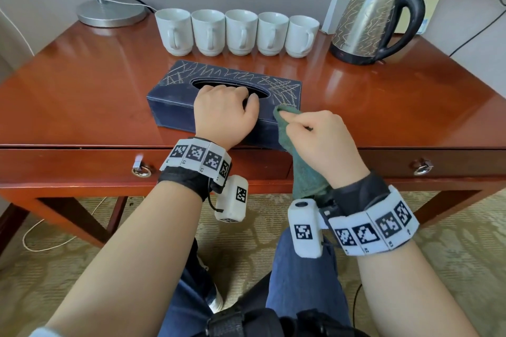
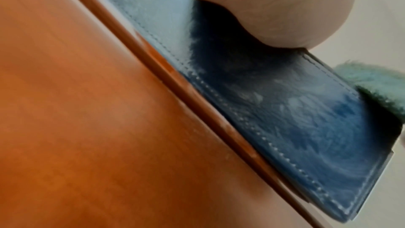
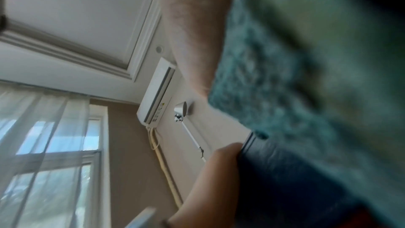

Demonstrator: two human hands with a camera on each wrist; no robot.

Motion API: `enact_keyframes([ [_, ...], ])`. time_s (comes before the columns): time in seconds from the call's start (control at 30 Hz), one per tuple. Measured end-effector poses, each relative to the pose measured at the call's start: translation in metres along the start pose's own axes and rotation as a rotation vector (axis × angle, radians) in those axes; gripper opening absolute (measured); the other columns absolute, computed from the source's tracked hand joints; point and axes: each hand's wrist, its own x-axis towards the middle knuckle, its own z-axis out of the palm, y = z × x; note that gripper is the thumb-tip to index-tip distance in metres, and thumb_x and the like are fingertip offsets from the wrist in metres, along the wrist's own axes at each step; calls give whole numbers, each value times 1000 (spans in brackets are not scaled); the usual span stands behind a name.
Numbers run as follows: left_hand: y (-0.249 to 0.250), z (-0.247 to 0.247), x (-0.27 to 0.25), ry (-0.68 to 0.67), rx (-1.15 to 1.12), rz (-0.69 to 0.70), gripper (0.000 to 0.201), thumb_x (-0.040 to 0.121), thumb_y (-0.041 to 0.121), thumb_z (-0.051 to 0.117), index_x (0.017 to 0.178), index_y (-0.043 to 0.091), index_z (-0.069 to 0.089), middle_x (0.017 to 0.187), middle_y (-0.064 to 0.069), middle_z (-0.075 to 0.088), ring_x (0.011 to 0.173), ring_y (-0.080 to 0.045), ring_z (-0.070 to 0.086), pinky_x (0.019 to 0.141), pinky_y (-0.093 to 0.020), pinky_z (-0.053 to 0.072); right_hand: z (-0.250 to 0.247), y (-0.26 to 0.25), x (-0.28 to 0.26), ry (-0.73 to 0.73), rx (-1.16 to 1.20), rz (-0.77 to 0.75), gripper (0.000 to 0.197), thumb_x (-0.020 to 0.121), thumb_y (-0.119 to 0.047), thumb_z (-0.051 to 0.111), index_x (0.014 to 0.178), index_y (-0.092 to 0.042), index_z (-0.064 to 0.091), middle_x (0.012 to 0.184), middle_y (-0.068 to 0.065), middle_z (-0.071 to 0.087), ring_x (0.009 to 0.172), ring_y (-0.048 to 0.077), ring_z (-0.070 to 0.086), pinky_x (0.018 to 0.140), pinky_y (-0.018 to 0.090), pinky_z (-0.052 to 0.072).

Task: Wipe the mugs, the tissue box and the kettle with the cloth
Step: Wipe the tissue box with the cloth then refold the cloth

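The dark blue tissue box point(image 1: 219, 90) lies lengthwise near the front edge of the glossy wooden surface point(image 1: 82, 96), its top scrawled with pale scribbles around the oval slot. The person's left hand point(image 1: 224, 112) rests on top of the box, fingers curled down into the slot, its grip hooked on the box. Just beside it, the right hand point(image 1: 317, 137) has its grip pinched together on the green cloth point(image 1: 301, 169), pressing a bunched end against the box's near top edge while the rest hangs down past the drawer front. Behind the box stand five white mugs point(image 1: 241, 31) in a tight row, handles toward the person. To their right sits the steel kettle point(image 1: 372, 22), also scribbled over, on its base. A lamp base point(image 1: 112, 12) occupies the far left corner.
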Motion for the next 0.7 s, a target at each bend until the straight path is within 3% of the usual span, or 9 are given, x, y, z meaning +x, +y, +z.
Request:
enact_keyframes([
  [0.13, 0, -3, 0, -14, -7, 3, 42, 88, 21, 52, 52, 15, 32, 47, 5, 29, 46, -21, 28, 61, -30, 20, -5, 18, 11, 69, 97, 39, 44, 83, -10, 45, 41, -20, 35, 120, -13, 66, 82, 39, 67, 53, 44, 44],
  [0.2, 0, -4, 0, -11, -8, 13, 42, 88, 22, 53, 52, 15, 33, 47, 5, 29, 46, -20, 28, 60, -30, 20, -4, 20, 5, 75, 131, -16, 55, 86, -7, 46, 38, -34, 46, 122, -6, 66, 68, 37, 67, 48, 41, 38],
  [0.27, -3, -5, 0, -18, -20, 29, 41, 89, 23, 52, 52, 15, 34, 47, 5, 31, 47, -20, 29, 60, -29, 20, -3, 19, -3, 50, 158, -48, 59, 89, -7, 46, 55, -52, 62, 118, 0, 68, 37, 14, 45, 44, 31, 29],
  [0.33, -9, -7, -1, -35, -40, 37, 41, 90, 26, 50, 52, 14, 38, 47, 3, 36, 48, -20, 33, 61, -28, 21, 0, 18, -7, 5, 196, -68, 41, 90, -7, 46, 93, -36, 75, 103, 5, 74, 34, 9, 27, 45, 24, 27],
  [0.43, -18, -11, 0, -122, -65, 20, 44, 90, 36, 42, 57, 10, 51, 51, -2, 49, 54, -26, 47, 62, -29, 21, 4, 14, -7, -63, 186, -116, 38, 90, -8, 48, 106, -33, 71, 62, -2, 69, 36, 9, 25, 44, 18, 24],
  [0.5, -24, -15, 1, -170, -96, 4, 43, 88, 43, 37, 60, 15, 52, 55, -2, 52, 61, -26, 51, 63, -29, 18, 3, 6, -1, -95, 113, -139, 38, 89, -10, 48, 114, -28, 70, 53, -12, 64, 37, 7, 32, 44, 18, 28],
  [0.6, -32, -19, 1, -201, -135, -12, 44, 84, 49, 35, 62, 18, 56, 59, -2, 55, 68, -24, 54, 63, -30, 21, -2, 0, 14, -107, -5, -141, 34, 87, -12, 48, 78, -31, 75, 77, -42, 61, 38, 7, 43, 46, 23, 35],
  [0.63, -33, -20, 1, -204, -139, -12, 46, 83, 50, 34, 62, 16, 57, 59, -2, 56, 68, -23, 53, 63, -30, 21, -3, 1, 19, -81, -30, -121, 37, 87, -13, 48, 61, -31, 66, 94, -39, 64, 35, 8, 38, 45, 22, 32],
  [0.7, -35, -21, 1, -216, -147, -10, 47, 82, 51, 35, 60, 14, 55, 58, -3, 54, 66, -23, 52, 62, -30, 19, -3, 8, 23, -34, -25, -91, 35, 87, -13, 48, 58, -25, 64, 110, -19, 69, 34, 11, 32, 46, 22, 29],
])
